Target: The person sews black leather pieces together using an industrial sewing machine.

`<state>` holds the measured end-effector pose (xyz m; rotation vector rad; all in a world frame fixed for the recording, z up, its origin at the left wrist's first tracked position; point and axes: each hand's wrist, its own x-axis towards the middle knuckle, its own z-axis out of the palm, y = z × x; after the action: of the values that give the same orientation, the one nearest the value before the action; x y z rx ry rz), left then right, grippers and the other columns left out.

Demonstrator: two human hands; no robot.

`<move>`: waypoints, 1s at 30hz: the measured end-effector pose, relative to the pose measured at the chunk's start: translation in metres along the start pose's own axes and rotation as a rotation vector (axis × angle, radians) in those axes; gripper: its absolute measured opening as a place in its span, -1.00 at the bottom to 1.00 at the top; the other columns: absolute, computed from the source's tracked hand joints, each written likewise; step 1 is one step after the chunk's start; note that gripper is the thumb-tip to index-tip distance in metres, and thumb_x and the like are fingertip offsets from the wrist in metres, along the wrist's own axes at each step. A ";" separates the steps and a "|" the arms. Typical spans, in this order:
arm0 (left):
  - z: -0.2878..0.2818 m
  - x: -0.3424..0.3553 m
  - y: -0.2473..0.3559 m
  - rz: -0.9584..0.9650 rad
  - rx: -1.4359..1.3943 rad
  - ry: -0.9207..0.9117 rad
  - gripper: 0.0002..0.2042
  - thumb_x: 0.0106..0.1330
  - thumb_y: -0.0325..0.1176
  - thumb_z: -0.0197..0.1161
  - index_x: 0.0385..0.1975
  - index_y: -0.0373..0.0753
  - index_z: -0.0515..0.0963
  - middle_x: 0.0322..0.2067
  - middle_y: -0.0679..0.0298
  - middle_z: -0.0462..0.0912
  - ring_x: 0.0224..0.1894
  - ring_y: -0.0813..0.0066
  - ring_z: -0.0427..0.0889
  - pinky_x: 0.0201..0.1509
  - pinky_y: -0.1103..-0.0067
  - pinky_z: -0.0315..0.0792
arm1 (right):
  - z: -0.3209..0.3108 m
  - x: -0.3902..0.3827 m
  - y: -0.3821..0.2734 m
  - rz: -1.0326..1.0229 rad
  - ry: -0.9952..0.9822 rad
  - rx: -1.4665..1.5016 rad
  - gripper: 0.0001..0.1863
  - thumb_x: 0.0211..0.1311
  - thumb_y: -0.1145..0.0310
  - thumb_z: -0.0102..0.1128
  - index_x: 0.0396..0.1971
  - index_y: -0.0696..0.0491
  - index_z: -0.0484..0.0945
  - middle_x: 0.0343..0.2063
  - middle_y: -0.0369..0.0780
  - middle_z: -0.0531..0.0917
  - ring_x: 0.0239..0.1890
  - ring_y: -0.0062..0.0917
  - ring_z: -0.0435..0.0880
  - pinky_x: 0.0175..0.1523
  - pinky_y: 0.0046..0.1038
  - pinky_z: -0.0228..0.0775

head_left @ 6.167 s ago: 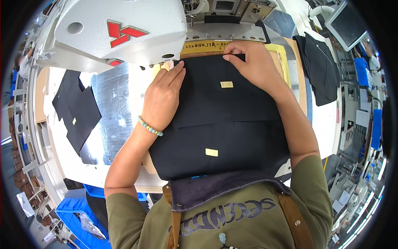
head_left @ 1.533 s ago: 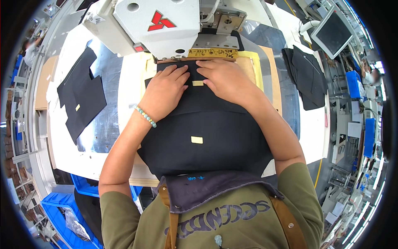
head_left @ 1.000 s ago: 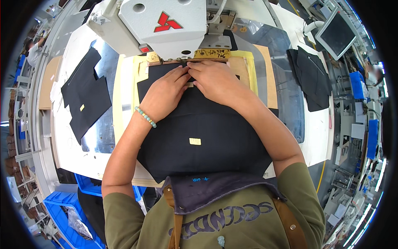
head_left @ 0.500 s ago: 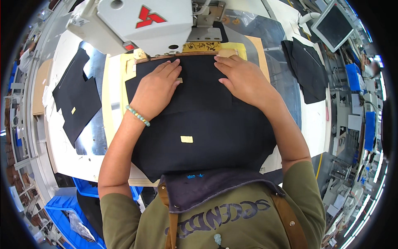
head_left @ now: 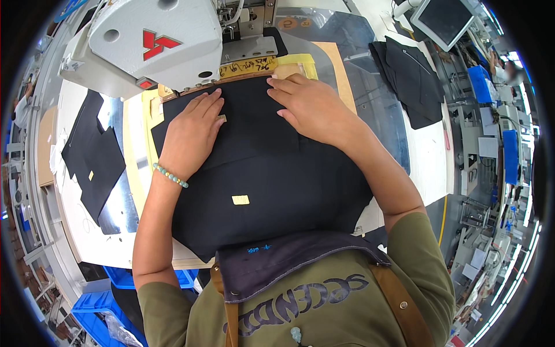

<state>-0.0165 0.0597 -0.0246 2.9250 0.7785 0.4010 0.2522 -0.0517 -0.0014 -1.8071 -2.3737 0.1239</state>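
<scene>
A large black fabric piece (head_left: pixel 263 173) with a pale yellow sticker (head_left: pixel 240 199) lies under both hands, its far edge along a wooden strip of the yellow jig (head_left: pixel 248 66) beside the white sewing machine head (head_left: pixel 153 49). My left hand (head_left: pixel 188 133) rests open on the fabric's left part, fingertips near that far edge, a second sticker partly beneath them. My right hand (head_left: pixel 309 110) rests open at the right, fingers extended and slightly bent, tips at the fabric's top edge.
Cut black pieces lie at left (head_left: pixel 95 173) and right (head_left: pixel 407 81). A monitor (head_left: pixel 442 20) stands at the back right. Blue bins (head_left: pixel 98 318) are at lower left. A person (head_left: pixel 509 72) is far right, among other work stations.
My hands, close together a second ago, have spread apart across the fabric, the right going rightward. The whole view has also shifted, so machine and table appear farther left.
</scene>
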 end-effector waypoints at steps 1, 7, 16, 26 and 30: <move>0.000 0.000 0.000 0.003 0.002 0.003 -0.63 0.42 -0.39 0.33 0.21 -0.28 0.61 0.35 0.27 0.59 0.35 0.19 0.58 0.38 0.35 0.53 | 0.000 0.000 0.000 0.004 -0.004 -0.001 -0.55 0.37 0.28 0.35 0.19 0.14 0.64 0.33 -0.23 0.60 0.29 -0.30 0.57 0.35 -0.27 0.51; -0.001 0.001 0.002 0.007 0.000 0.001 -0.62 0.42 -0.38 0.32 0.21 -0.28 0.61 0.34 0.26 0.60 0.35 0.18 0.57 0.39 0.35 0.52 | -0.002 0.003 -0.001 0.013 -0.022 0.008 -0.54 0.37 0.29 0.34 0.20 0.14 0.64 0.33 -0.22 0.60 0.29 -0.29 0.57 0.36 -0.27 0.49; -0.010 0.006 0.009 0.028 0.023 -0.033 -0.64 0.41 -0.39 0.32 0.17 -0.32 0.64 0.30 0.18 0.63 0.31 0.15 0.55 0.46 0.31 0.41 | 0.002 0.005 0.000 -0.044 0.058 -0.018 -0.62 0.34 0.29 0.38 0.08 0.14 0.68 0.27 -0.20 0.65 0.21 -0.31 0.62 0.31 -0.28 0.53; -0.012 0.011 0.022 0.046 -0.083 -0.066 -0.67 0.42 -0.38 0.31 0.13 -0.33 0.67 0.26 0.18 0.66 0.30 0.13 0.55 0.45 0.31 0.41 | -0.001 0.005 -0.001 -0.074 0.070 0.026 -0.60 0.33 0.31 0.38 0.10 0.15 0.68 0.27 -0.20 0.66 0.23 -0.30 0.60 0.32 -0.27 0.52; -0.020 0.007 0.027 0.035 -0.098 -0.096 -0.68 0.43 -0.37 0.31 0.12 -0.33 0.67 0.26 0.19 0.66 0.31 0.13 0.56 0.44 0.31 0.41 | -0.002 0.007 -0.003 -0.082 0.066 0.054 -0.61 0.33 0.32 0.38 0.10 0.15 0.68 0.27 -0.19 0.66 0.23 -0.30 0.60 0.32 -0.26 0.52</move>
<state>-0.0033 0.0405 0.0003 2.8461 0.6763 0.2903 0.2480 -0.0457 0.0017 -1.6612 -2.3709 0.1150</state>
